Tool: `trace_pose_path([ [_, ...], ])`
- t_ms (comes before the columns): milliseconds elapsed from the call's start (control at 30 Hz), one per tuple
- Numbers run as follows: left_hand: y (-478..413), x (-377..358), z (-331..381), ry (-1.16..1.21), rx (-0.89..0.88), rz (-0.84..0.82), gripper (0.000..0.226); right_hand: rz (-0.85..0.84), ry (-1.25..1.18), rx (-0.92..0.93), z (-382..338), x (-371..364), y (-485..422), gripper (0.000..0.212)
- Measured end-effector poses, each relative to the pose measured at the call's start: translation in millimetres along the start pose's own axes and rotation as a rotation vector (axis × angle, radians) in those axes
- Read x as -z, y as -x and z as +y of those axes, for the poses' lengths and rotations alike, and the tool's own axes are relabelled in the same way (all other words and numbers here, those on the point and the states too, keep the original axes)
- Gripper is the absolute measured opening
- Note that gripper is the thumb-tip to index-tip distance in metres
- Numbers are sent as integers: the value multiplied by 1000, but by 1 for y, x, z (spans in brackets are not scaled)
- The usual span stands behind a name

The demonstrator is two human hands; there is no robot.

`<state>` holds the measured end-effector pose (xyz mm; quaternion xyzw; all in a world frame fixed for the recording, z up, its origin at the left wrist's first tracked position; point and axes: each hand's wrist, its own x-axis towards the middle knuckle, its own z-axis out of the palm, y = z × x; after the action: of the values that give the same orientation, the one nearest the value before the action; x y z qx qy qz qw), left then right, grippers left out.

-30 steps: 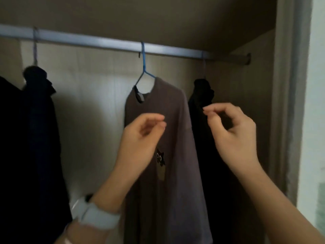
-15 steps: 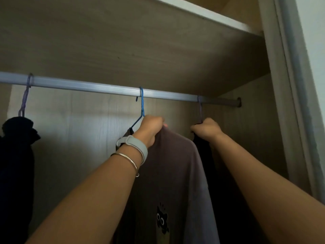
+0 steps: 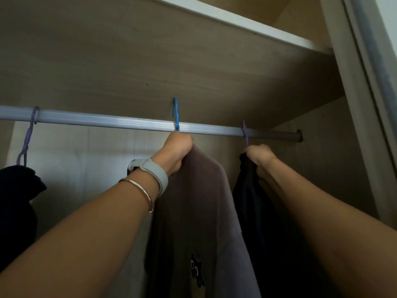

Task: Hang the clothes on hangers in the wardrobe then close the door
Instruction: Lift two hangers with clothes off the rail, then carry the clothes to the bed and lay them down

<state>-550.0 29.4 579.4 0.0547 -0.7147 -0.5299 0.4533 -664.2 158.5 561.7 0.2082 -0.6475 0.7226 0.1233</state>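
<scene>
A mauve shirt with a small cartoon print hangs on a blue hanger. My left hand grips the neck of that hanger and holds it raised, so its hook stands above the silver rail. To the right, my right hand is closed on the top of a black garment and its purple hanger, whose hook crosses the rail. Both hands are just below the rail.
Another dark garment hangs on a purple hanger at the far left of the rail. A wooden shelf sits close above the rail. The wardrobe's side wall and door frame stand at the right.
Both hands went from open in front of the clothes up to the hangers' necks and gripped them. The blue hanger's hook has since risen above the rail. The camera tilted upward.
</scene>
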Motion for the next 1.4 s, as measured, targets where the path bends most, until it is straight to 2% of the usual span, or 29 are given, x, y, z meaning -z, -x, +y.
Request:
trace_pose_path([
  [67, 5, 8, 1, -38, 5, -3, 11, -15, -49, 35, -9, -11, 11, 28],
  [133, 10, 19, 1, -50, 5, -1, 18, -58, -73, 68, -17, -21, 28, 23],
  [267, 34, 40, 4, -21, 5, -70, 12, -216, -257, 89, -22, -33, 78, 11],
  [433, 82, 61, -12, -117, -33, -112, 24, -641, -438, 32, -1, -42, 156, 34],
  [500, 108, 70, -23, -139, -16, -114, 29, -805, -427, 5, 16, -51, 180, 23],
  [567, 137, 83, -32, -81, 63, -116, 32, -887, -427, -45, 31, -56, 203, 13],
  [667, 181, 104, -39, -2, 196, -43, 29, -1065, -449, -46, 48, -57, 238, 23],
  [767, 227, 126, -40, -21, 275, 23, 22, -1244, -371, 123, 62, -52, 273, 16],
  [833, 262, 141, -39, -33, 319, 90, 16, -1343, -248, 347, 69, -50, 289, 9],
  [867, 280, 149, -38, -32, 348, 130, 13, -1355, -206, 449, 71, -51, 292, 13],
  [933, 318, 167, -34, -43, 394, 232, 11, -1270, -198, 559, 75, -58, 300, 24],
  [1000, 348, 180, -27, -75, 437, 273, 12, -1109, -209, 630, 80, -71, 306, 17],
  [1033, 367, 186, -21, -94, 455, 313, 12, -1122, -180, 696, 80, -80, 319, 14],
  [1133, 416, 206, 2, -160, 473, 401, 9, -1293, -65, 914, 78, -111, 375, 47],
  [1200, 448, 218, 22, -272, 486, 436, 3, -1381, -192, 953, 65, -125, 416, 38],
  [1267, 478, 231, 43, -413, 534, 500, 13, -1446, -283, 990, 49, -135, 454, 23],
  [1333, 508, 247, 61, -549, 605, 574, 26, -1496, -287, 1124, 34, -143, 491, 23],
  [1400, 539, 266, 75, -680, 696, 637, 29, -1541, -309, 1206, 21, -149, 529, 19],
])
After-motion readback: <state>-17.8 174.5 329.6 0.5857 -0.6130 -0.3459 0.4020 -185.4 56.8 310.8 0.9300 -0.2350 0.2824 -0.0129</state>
